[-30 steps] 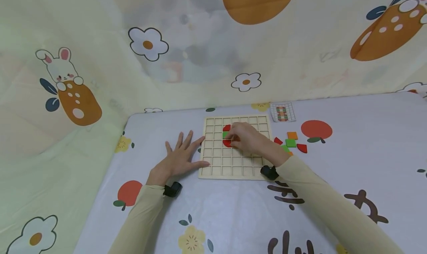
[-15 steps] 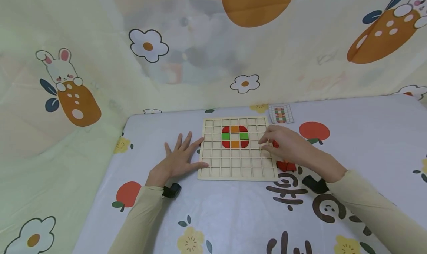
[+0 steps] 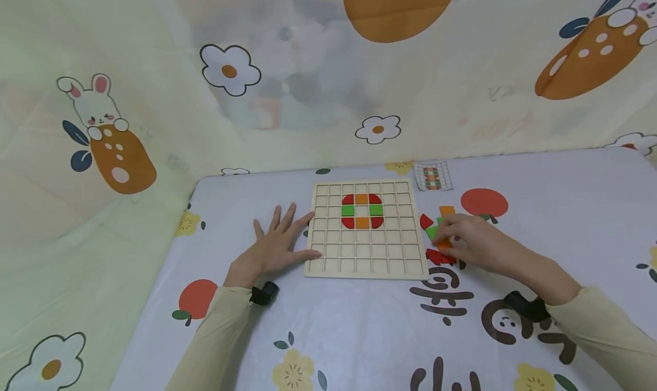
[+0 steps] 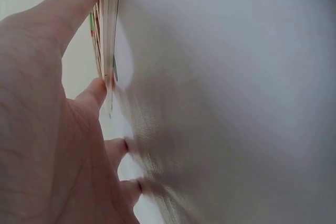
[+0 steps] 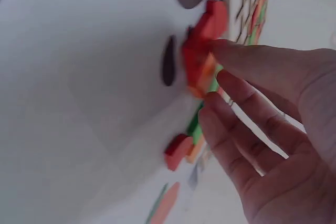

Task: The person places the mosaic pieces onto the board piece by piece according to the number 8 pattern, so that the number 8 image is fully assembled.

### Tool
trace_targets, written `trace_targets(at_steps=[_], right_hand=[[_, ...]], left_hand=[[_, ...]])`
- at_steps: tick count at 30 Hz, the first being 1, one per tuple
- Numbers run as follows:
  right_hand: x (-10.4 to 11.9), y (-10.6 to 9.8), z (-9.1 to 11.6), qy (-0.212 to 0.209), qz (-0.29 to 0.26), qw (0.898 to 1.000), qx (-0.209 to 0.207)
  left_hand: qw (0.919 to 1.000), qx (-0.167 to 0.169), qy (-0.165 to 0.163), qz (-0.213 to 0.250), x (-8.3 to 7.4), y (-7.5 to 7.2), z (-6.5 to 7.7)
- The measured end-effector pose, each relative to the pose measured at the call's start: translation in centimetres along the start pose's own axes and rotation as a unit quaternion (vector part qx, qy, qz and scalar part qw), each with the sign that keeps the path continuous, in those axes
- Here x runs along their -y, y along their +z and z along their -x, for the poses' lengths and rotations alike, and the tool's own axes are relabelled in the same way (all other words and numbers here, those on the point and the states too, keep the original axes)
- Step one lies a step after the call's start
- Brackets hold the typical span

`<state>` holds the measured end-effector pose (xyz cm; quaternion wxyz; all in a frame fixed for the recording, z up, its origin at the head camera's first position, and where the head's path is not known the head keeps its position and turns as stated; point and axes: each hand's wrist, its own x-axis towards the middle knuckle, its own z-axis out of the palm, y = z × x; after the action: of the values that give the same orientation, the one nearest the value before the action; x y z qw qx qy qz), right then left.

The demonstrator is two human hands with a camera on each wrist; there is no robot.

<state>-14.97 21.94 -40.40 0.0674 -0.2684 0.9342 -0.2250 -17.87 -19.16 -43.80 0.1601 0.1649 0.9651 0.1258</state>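
A square wooden grid board [image 3: 366, 251] lies on the table. Near its upper middle, red corner pieces, orange squares [image 3: 361, 223] and green squares [image 3: 348, 210] form a ring round one bare cell. My left hand [image 3: 272, 245] is spread flat, thumb and a finger touching the board's left edge. My right hand [image 3: 474, 240] hovers over loose pieces right of the board, fingers bent and thumb apart from them in the right wrist view. Around it lie a red piece [image 3: 426, 222], a green piece [image 3: 431, 233], an orange square [image 3: 447, 210] and red pieces [image 3: 439, 257]; some are partly hidden.
A small pattern card [image 3: 433, 176] printed with a coloured grid design lies beyond the board's upper right corner. The table has a printed white cloth [image 3: 349, 322], and a patterned curtain [image 3: 308, 146] hangs behind it.
The right hand has drawn back from the board to the loose pieces at the right, uncovering the ring of coloured pieces. The left hand stays at the board's edge.
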Motion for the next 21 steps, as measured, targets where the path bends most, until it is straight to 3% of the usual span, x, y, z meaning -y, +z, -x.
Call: trace_targets(at_steps=[14,21], right_hand=[[-0.79,0.50,-0.04,0.025,-0.047,0.999,-0.010],[-0.99,0.74,0.05,0.059,-0.078,0.995,-0.019]], left_hand=[[0.9999,0.012,-0.011,0.000,-0.02,0.18,-0.14],[0.9999,0.007,-0.009,0.002,0.01,0.15,-0.15]])
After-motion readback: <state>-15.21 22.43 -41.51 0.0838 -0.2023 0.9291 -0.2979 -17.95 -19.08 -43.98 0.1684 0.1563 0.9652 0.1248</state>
